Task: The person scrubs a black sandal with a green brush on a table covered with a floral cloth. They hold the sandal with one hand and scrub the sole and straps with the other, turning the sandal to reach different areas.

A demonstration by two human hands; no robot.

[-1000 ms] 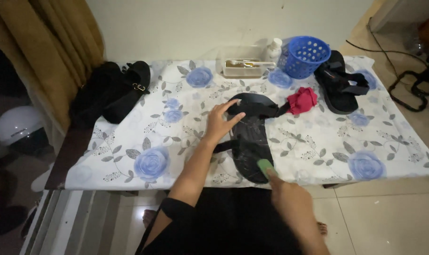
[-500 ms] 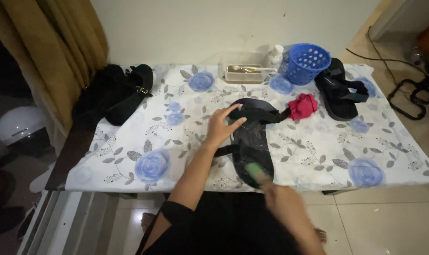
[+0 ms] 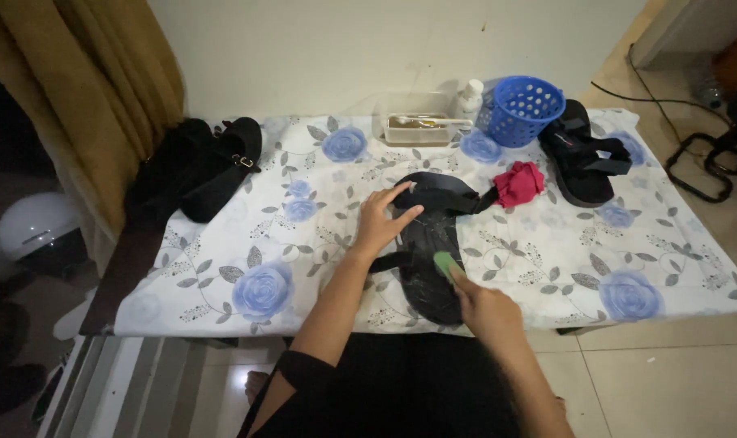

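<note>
Pinning the black sandal [image 3: 433,259] mid-table: left hand [image 3: 382,223], fingers spread flat on its edge. Right hand [image 3: 486,308] curled around a green brush [image 3: 446,264] touching the sole. Risk, my read: sandal may skid on the loose floral cloth [image 3: 247,268] if the brush pushes hard. Head view only. Red rag [image 3: 518,182] touches the strap; blue basket [image 3: 521,109], second sandal [image 3: 583,158], clear container [image 3: 417,128] sit well behind.

- Tablecloth [image 3: 547,268]: white, blue rose print, grey leaves.
- Sandal [image 3: 433,259] at cloth centre: black.
- Brush [image 3: 447,265] on sandal: green.
- Basket [image 3: 521,109] beyond sandal: blue.
- Rag [image 3: 518,183] right of sandal: red.
</note>
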